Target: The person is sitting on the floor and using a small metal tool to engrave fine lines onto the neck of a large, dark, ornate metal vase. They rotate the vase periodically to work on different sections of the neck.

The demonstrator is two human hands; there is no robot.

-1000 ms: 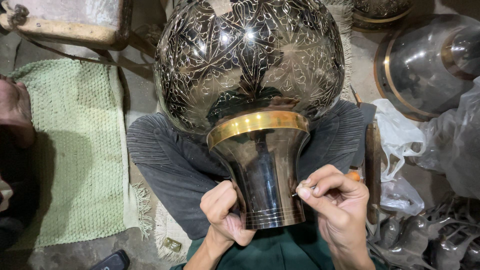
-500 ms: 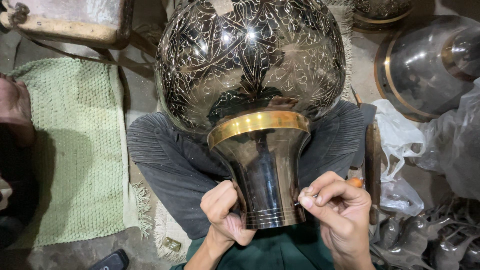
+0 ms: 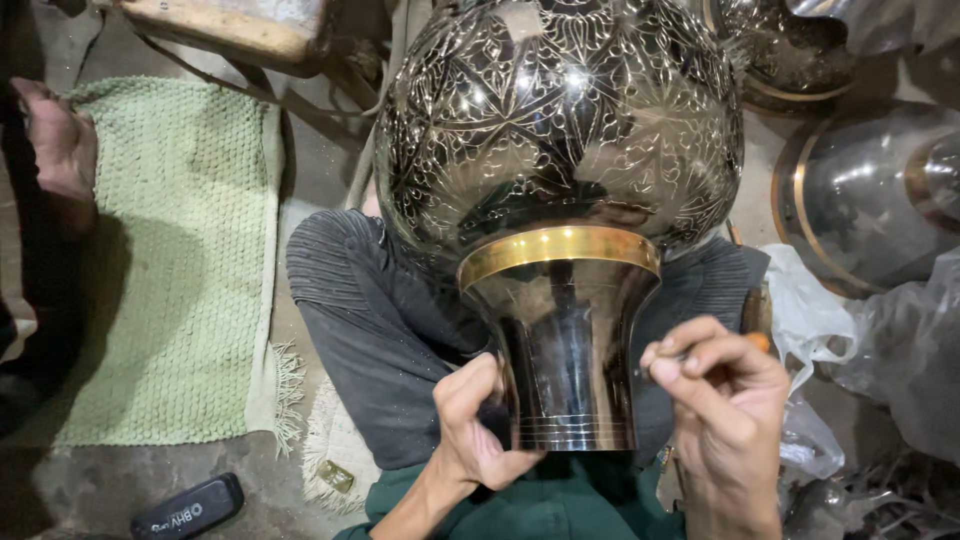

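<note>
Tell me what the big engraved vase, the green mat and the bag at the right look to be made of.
Vase: metal, likely dark-coated brass; mirror-like shine, pale engraved patterns, polished gold band.
Green mat: woven textile, perhaps cotton; knobbly weave, fringed edge.
Bag: thin plastic; whitish, crinkled, semi-translucent.

dark vase with silver leaf engraving and a gold band; pale green knobbly mat.

We're down on the floor of a metalcraft workshop: a big engraved metal vase rests across the worker's lap, more polished metal vessels lie around on the bare concrete floor, beside a green mat and crumpled plastic wrapping.
</note>
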